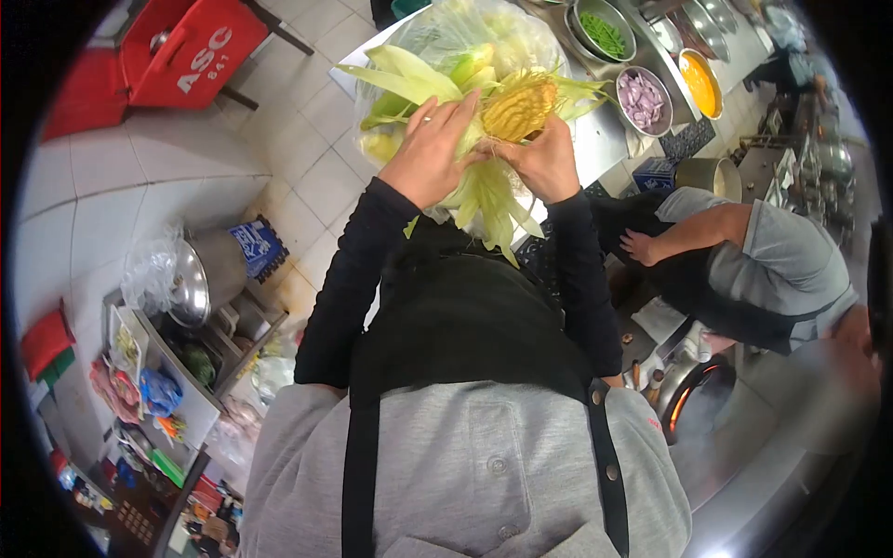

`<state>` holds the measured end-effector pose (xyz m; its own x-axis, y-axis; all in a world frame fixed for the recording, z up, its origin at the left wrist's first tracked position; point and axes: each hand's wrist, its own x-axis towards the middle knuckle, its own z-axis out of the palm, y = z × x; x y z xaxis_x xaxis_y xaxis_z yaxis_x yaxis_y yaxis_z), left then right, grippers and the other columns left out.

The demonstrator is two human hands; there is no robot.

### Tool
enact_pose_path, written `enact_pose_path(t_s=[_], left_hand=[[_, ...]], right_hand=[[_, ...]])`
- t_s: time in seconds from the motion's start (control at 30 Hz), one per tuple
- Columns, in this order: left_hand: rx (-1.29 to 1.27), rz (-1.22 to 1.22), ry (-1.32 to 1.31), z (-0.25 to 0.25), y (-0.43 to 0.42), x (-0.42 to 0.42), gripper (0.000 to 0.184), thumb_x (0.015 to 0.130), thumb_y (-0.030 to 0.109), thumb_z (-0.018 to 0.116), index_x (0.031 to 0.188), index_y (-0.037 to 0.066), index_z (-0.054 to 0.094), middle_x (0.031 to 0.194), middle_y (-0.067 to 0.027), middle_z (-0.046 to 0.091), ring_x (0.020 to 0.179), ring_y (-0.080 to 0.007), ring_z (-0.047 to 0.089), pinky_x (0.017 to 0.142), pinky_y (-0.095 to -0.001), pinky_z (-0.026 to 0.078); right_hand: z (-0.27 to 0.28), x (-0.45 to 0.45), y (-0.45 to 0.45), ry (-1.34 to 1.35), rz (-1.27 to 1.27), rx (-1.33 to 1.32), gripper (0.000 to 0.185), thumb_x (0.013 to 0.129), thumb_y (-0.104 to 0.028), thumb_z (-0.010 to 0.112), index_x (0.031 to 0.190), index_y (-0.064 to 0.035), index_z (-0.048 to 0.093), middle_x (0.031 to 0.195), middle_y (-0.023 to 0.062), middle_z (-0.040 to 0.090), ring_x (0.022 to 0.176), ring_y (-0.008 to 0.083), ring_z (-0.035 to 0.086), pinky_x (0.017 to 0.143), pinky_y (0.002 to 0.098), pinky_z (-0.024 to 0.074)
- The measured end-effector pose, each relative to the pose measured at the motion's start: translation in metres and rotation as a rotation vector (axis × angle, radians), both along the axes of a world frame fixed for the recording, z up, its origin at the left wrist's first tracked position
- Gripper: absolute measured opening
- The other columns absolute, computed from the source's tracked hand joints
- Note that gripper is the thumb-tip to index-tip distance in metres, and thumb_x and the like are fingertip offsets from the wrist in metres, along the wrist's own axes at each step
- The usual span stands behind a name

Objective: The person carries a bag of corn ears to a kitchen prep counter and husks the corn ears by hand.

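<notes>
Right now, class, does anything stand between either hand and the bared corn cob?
Nothing visible blocks the right hand, which is at the corn cob's lower edge. Husk fans out beside the left hand; whether any separates that hand from the cob is hidden.

From here I read white "ASC" and "841" on the red panel [167,67]; print on the blue box [257,245] is unclear.
</notes>
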<state>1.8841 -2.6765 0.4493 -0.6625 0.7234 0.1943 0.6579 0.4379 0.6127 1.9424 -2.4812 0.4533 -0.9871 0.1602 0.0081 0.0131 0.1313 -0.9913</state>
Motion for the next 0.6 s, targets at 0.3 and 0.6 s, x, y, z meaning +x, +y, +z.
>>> enact_pose_path(t_s=[0.3, 0.6], left_hand=[[0.167, 0.175, 0.285, -0.059, -0.038, 0.002, 0.048, 0.073, -0.005, 0.063, 0.121, -0.001, 0.064, 0.101, -0.0140, 0.057, 0.104, -0.0345, 0.056, 0.095, -0.0433, 0.046], [0.340, 0.371, -0.047, -0.117, -0.041, -0.003, 0.017, 0.088, -0.002, 0.060, 0.102, -0.002, 0.069, 0.095, -0.0184, 0.066, 0.093, -0.0406, 0.063, 0.093, -0.0466, 0.049]], right_hand=[[0.026, -0.005, 0.001, -0.075, -0.069, 0.035, 0.037, 0.084, -0.011, 0.086, 0.111, 0.0071, 0.067, 0.102, 0.0121, 0.076, 0.089, 0.0162, 0.071, 0.081, 0.0310, 0.0558], [0.012, -0.014, -0.007, 0.041, -0.320, -0.132, 0.032, 0.082, -0.005, 0.085, 0.106, 0.0079, 0.067, 0.101, 0.0125, 0.075, 0.088, 0.0164, 0.070, 0.083, 0.0301, 0.0552]])
